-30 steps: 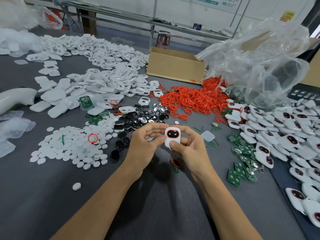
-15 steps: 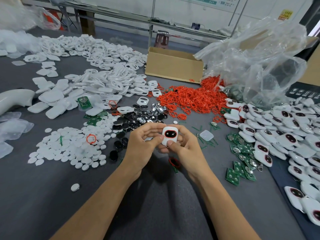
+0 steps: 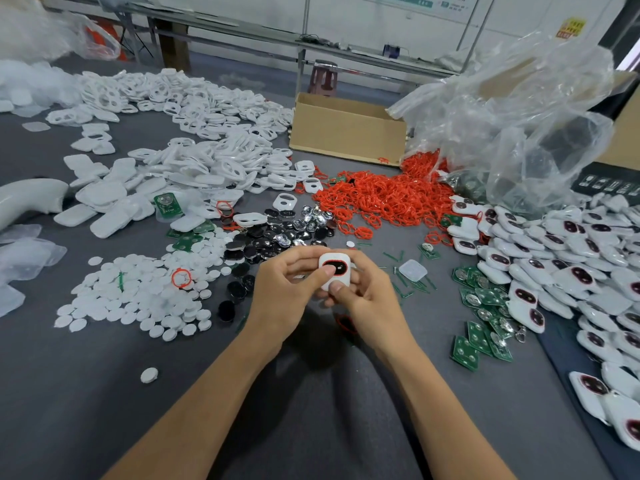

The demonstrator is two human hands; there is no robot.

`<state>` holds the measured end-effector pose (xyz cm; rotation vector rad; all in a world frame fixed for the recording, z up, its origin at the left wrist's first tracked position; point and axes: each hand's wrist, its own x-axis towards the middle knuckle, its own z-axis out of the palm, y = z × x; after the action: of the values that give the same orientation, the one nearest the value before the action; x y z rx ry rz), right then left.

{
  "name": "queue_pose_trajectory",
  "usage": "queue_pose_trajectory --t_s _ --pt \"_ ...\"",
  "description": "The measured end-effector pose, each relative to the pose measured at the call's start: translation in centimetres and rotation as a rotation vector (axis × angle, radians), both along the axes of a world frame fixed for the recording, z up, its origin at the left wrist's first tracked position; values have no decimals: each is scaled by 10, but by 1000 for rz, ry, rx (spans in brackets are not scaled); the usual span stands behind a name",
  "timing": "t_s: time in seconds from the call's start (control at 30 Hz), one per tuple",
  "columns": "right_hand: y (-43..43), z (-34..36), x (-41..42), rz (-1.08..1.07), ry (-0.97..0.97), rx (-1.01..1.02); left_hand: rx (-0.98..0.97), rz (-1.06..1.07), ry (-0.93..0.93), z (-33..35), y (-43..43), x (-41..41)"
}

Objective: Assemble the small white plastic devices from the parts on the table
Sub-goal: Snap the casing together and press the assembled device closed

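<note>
- The left hand [image 3: 287, 289] and right hand [image 3: 370, 299] meet above the middle of the grey table [image 3: 104, 410], both gripping one small white device [image 3: 335, 270].
- The device faces up, with its red-ringed dark window toward the far side. The left thumb presses on the window's edge and the right thumb on the near end.
- White discs [image 3: 138, 296] lie to the left, black and shiny pieces [image 3: 273, 237] just beyond the hands, and red rings [image 3: 381, 195] farther off.
- Green circuit boards [image 3: 485, 327] and a heap of finished devices [image 3: 571, 271] lie to the right.

Grey table [image 3: 86, 410] carries white shells [image 3: 194, 174], red rings [image 3: 381, 199], circuit boards [image 3: 481, 327].
</note>
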<state>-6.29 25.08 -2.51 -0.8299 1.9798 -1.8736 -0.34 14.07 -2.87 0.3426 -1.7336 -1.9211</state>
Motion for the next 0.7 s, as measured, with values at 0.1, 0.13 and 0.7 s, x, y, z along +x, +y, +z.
queue_pose_trajectory --t_s 0.1,0.13,0.7 --pt "1 0 1 7 35 25 -15 5 -24 1 1 0" --pt "1 0 1 8 47 37 -36 10 -22 1 2 0" --pt "1 2 3 54 28 13 -35 -12 -12 2 3 1"
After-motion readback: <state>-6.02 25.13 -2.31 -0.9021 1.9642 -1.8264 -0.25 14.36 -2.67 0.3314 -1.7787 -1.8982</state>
